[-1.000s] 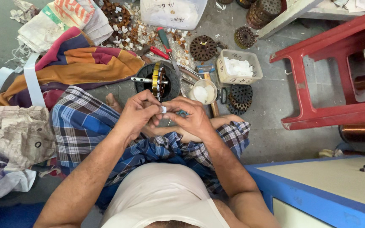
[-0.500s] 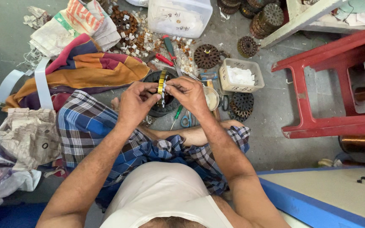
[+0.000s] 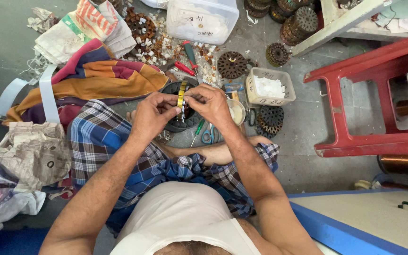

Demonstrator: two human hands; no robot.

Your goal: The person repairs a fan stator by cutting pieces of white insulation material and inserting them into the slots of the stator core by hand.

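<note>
Above the lap, both hands (image 3: 181,109) pinching a stator ring (image 3: 181,97)

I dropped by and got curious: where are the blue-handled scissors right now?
In the head view, the scissors lie on the floor just below the right hand, beside a green screwdriver.

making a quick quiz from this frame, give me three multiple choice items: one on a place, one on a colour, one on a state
1. Where is the red stool?
A. on the person's right
B. on the person's left
C. on the lap

2. What colour are the handles of the scissors?
A. yellow
B. blue
C. white

3. What are the left hand and right hand doing?
A. resting on the knees
B. holding scissors
C. both gripping the upright ring-shaped part

Answers: 1 A, it stands at the right edge; 2 B, blue loops show below the hands; 3 C, fingers pinch it from both sides.
</note>
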